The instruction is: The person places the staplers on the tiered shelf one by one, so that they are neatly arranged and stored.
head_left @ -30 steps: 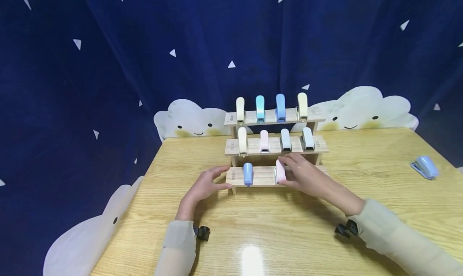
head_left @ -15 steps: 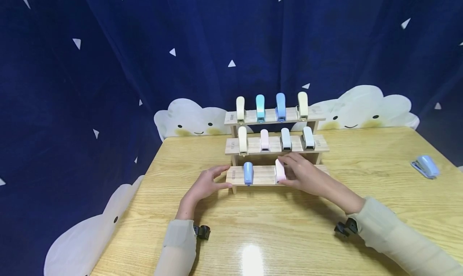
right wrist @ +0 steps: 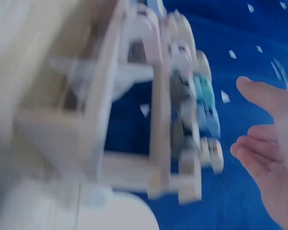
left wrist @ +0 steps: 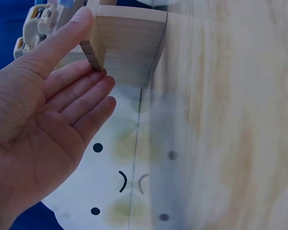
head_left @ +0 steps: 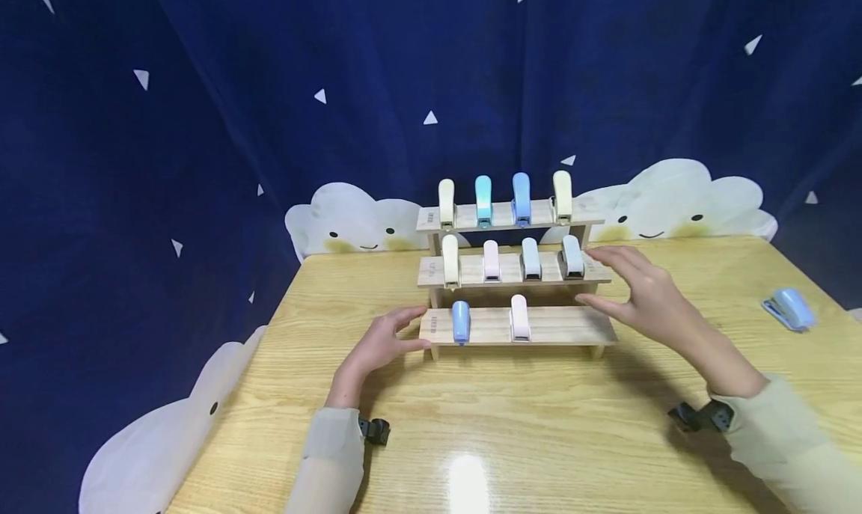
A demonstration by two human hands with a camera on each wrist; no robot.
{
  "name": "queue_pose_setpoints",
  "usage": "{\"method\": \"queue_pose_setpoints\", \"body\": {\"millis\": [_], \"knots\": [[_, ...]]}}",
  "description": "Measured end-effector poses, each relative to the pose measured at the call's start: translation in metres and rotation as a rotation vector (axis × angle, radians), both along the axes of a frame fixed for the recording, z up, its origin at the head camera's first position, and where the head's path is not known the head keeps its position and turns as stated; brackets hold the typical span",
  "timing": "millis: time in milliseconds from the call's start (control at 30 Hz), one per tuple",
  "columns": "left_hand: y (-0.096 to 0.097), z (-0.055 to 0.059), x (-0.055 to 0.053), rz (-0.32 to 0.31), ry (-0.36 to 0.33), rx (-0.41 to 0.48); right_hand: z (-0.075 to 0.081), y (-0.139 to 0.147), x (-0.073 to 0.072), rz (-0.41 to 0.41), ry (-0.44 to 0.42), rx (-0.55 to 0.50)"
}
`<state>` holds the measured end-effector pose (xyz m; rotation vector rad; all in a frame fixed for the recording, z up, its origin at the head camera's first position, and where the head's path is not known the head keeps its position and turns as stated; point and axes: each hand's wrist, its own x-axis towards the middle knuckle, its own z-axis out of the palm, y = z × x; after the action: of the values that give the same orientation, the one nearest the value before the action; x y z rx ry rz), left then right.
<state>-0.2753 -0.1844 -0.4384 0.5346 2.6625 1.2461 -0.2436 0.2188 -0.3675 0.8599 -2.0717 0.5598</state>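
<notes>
A three-tier wooden rack [head_left: 555,333] bears a row of staplers on each tier. My left hand [head_left: 380,342] holds the left end of its bottom tier, thumb at the front edge and fingertips at the back edge; the left wrist view shows the same hand [left wrist: 52,105] at the board's end. On that tier stand a blue stapler [head_left: 461,322] at the left and a pale pink stapler [head_left: 519,318] right of the middle. My right hand [head_left: 640,293] hovers by the rack's right end, fingers spread and holding nothing. The right wrist view is blurred.
Several staplers in cream, pink and pale blue-grey line the middle tier [head_left: 471,271]; cream, turquoise and blue ones line the top tier [head_left: 581,215]. Another blue stapler [head_left: 791,310] lies far right on the wooden table [head_left: 417,439]. A dark blue curtain [head_left: 377,57] hangs behind.
My right hand has let go of the pale pink stapler and moved right and slightly up, away from it. That stapler now stands upright on the bottom tier. My left hand has stayed put.
</notes>
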Motion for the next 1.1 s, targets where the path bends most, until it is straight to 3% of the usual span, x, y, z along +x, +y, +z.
{"method": "queue_pose_setpoints", "body": {"millis": [167, 433, 600, 833, 1100], "knots": [[-0.001, -0.001, 0.001, 0.001, -0.006, 0.003, 0.003, 0.046, -0.002, -0.116, -0.008, -0.022], [-0.002, -0.002, 0.001, 0.002, -0.015, 0.007, -0.005, 0.134, 0.002, -0.389, -0.273, 0.052], [-0.003, -0.002, 0.002, 0.013, -0.012, 0.006, -0.02, 0.184, 0.001, -0.532, -0.344, 0.138], [-0.003, -0.002, 0.003, 0.011, -0.012, 0.009, -0.051, 0.233, -0.001, -0.568, -0.334, 0.201], [-0.002, -0.003, 0.003, 0.015, -0.018, 0.019, -0.076, 0.27, -0.004, -0.557, -0.4, 0.231]]}}
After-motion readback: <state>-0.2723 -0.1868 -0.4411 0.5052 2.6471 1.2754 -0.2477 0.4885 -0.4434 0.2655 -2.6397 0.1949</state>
